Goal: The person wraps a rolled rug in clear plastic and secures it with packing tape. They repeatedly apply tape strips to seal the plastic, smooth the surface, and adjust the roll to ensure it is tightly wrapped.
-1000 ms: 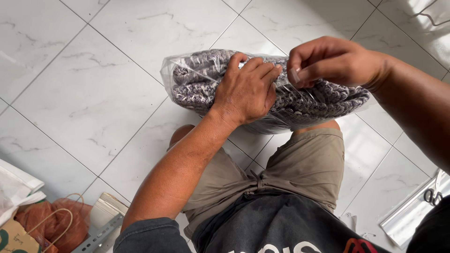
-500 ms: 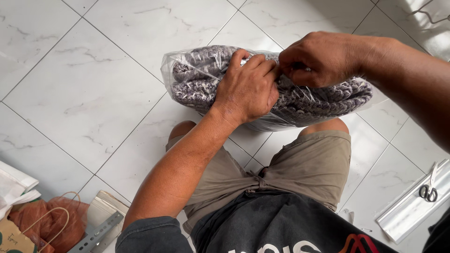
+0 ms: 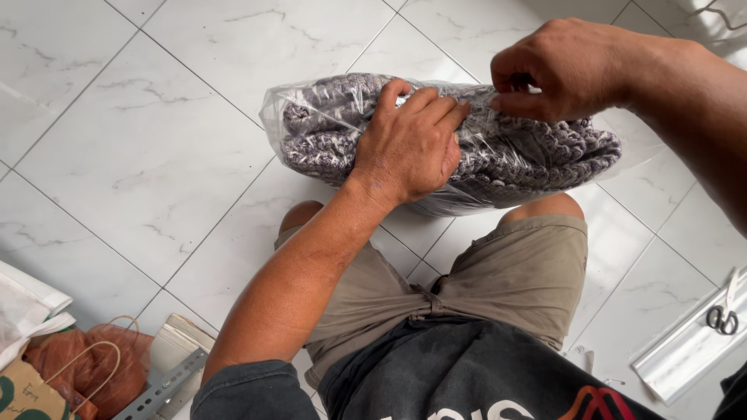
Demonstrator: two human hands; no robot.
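From the head camera, a chunky grey-and-white crocheted piece (image 3: 537,155), folded into a thick roll with a knobbly, ropy surface, sits inside a clear plastic bag (image 3: 311,101) whose thin film is creased and glossy. The bagged bundle rests across the person's knees, above a floor of white marbled tiles (image 3: 140,140). The left hand (image 3: 411,144) lies palm-down on the middle of the bundle, fingers held close together and curled over its top edge, pressing the film against the yarn. The right hand (image 3: 566,68) is at the upper right edge, fingers bunched and apparently pinching the plastic there, though the exact grip is hidden behind the knuckles. The person wears khaki shorts (image 3: 513,272) and a dark shirt. At the lower left, a rust-coloured mesh bag (image 3: 85,365) with a cord handle lies beside a slotted metal bracket (image 3: 167,381). At the right, small scissors (image 3: 724,317) rest on a flat white packet (image 3: 685,350).
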